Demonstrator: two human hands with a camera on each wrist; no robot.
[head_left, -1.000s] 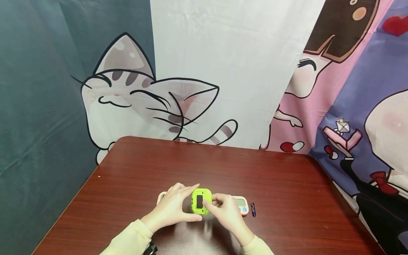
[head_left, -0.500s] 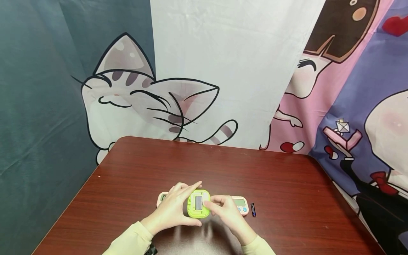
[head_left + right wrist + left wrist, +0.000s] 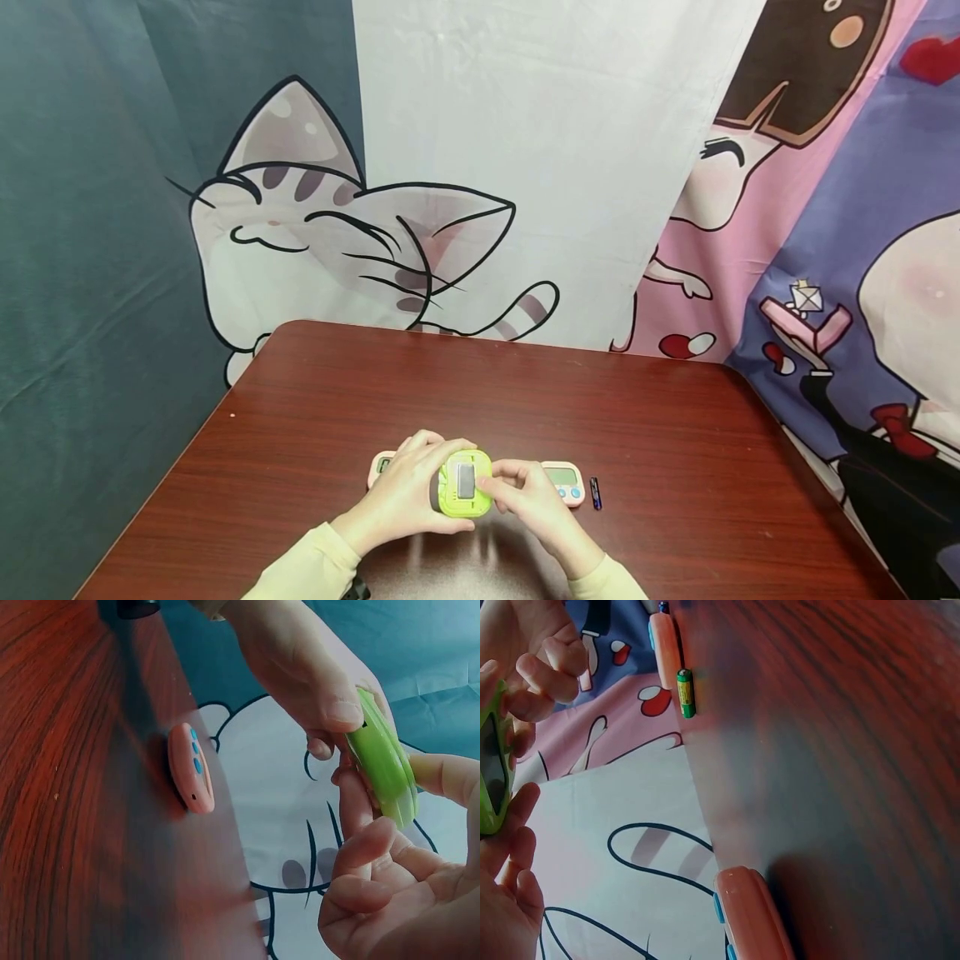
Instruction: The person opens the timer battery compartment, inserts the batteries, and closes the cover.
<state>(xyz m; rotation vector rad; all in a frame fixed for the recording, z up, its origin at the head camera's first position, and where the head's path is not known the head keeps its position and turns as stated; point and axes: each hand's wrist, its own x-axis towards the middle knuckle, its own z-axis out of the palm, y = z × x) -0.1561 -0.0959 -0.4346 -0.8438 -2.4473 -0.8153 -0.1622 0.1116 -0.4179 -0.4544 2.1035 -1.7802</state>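
A lime-green digital timer with a grey rectangular window is held up over the table's near half. My left hand grips it from the left, fingers along the top and thumb at the lower edge. From the other side my right hand pinches the right edge, its thumb on the face that turns toward me. The right wrist view catches the green timer edge-on between both hands. Behind the hands lie two pink timers: the right one shows a screen and blue buttons, while the left one is mostly hidden.
Right of the pink timer, a dark blue battery lies on the brown table. In the left wrist view a green battery appears near a pink timer. Cartoon-printed curtains hang behind the table.
The green timer has shifted slightly left and toward me, and its face has tilted, so the window went from black to grey. My left hand has closed in around it.
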